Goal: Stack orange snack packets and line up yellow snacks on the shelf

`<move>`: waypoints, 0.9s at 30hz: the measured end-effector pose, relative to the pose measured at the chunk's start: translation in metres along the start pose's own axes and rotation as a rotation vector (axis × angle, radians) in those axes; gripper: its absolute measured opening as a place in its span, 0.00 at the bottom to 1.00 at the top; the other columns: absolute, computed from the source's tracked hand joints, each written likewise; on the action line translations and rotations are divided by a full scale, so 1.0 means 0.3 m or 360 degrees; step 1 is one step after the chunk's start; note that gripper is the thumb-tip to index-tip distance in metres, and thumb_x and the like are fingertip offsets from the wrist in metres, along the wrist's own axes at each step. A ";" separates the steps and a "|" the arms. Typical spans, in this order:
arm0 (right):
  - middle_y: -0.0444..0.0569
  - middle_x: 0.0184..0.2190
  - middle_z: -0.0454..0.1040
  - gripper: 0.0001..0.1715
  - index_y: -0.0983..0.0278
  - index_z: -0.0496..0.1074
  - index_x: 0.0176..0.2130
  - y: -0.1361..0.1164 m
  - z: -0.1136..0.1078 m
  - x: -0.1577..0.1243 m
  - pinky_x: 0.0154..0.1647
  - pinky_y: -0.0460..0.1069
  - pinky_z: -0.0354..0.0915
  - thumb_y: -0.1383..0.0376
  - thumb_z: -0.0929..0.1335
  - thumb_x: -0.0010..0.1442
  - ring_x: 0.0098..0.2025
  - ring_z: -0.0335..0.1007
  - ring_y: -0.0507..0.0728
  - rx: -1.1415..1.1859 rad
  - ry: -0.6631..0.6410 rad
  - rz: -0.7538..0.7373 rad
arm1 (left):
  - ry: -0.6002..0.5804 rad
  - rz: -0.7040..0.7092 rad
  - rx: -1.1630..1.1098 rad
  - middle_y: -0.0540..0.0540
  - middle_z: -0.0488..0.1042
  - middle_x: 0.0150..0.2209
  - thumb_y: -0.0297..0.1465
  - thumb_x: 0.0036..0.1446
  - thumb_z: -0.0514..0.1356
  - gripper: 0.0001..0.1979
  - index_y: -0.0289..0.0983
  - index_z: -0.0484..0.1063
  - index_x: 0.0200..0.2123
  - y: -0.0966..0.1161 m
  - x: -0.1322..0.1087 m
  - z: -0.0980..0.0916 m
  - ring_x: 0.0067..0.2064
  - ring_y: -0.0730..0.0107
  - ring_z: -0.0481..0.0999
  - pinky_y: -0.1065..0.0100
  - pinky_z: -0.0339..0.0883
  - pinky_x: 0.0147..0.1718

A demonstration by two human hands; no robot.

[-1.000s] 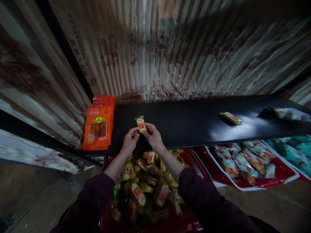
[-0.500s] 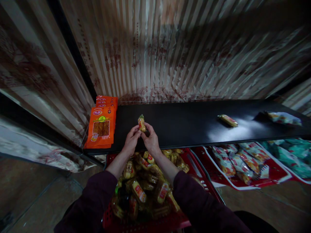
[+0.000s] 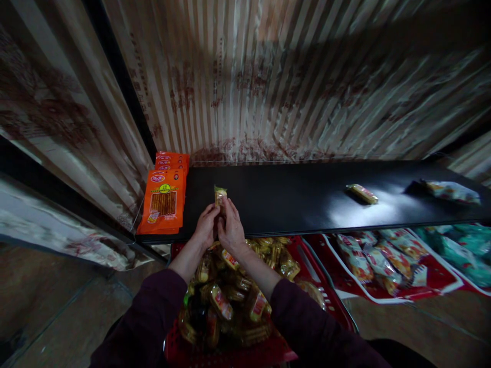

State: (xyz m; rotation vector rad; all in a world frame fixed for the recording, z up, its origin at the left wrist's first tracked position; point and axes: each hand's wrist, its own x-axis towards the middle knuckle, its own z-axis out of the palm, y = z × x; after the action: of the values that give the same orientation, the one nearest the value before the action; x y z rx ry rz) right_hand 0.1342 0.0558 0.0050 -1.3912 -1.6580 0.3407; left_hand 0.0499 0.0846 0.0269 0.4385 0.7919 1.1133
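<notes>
Both of my hands hold one small wrapped snack (image 3: pixel 220 193) over the front part of the black shelf (image 3: pixel 264 199). My left hand (image 3: pixel 207 223) grips it from the left with curled fingers. From the right, my right hand (image 3: pixel 231 225) presses against it, fingers close together and partly covering the wrapper. The snack's top end sticks up beyond my fingertips; its lower end is hidden. Beneath my forearms, a red basket (image 3: pixel 337 310) is filled with several similar yellow wrapped snacks (image 3: pixel 221 301).
Orange snack packets (image 3: pixel 163 202) lie overlapped at the shelf's left end. A single wrapped snack (image 3: pixel 362 194) and a white packet (image 3: pixel 452 191) lie farther right. Below the shelf's right side are a red basket of white-and-orange packets (image 3: pixel 389 260) and some green packets (image 3: pixel 462 245).
The held snack has turned so a paler side of the wrapper shows. My right hand has closed over it, fingers now lying along its side. The view has shifted slightly.
</notes>
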 end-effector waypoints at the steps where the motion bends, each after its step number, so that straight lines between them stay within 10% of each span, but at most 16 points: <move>1: 0.53 0.62 0.60 0.39 0.67 0.50 0.65 0.003 0.002 0.000 0.66 0.61 0.53 0.75 0.59 0.55 0.67 0.47 0.59 0.0010 -0.0007 0.0005 | 0.0013 -0.0015 -0.0026 0.52 0.75 0.30 0.28 0.44 0.65 0.11 0.36 0.71 0.34 0.000 0.002 -0.002 0.34 0.74 0.74 0.72 0.64 0.38; 16: 0.53 0.58 0.66 0.25 0.63 0.66 0.56 -0.017 0.019 0.049 0.65 0.58 0.54 0.67 0.58 0.61 0.62 0.57 0.57 0.0170 0.0049 0.0151 | 0.0019 0.0042 -0.0109 0.47 0.77 0.44 0.28 0.49 0.64 0.13 0.37 0.73 0.40 0.005 0.011 -0.012 0.49 0.69 0.74 0.69 0.64 0.52; 27: 0.50 0.43 0.76 0.20 0.62 0.68 0.49 -0.012 0.034 0.073 0.48 0.52 0.68 0.56 0.61 0.61 0.45 0.73 0.56 0.0666 0.0114 0.0665 | 0.0048 0.0417 0.0487 0.46 0.68 0.58 0.32 0.53 0.61 0.21 0.42 0.69 0.52 -0.003 0.030 -0.045 0.58 0.63 0.67 0.63 0.61 0.56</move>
State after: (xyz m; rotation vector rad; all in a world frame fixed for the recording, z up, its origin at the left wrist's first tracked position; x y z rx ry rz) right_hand 0.1254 0.0773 0.0120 -1.3943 -1.1424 0.8172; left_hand 0.0422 0.0915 0.0144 0.8020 0.9554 1.2468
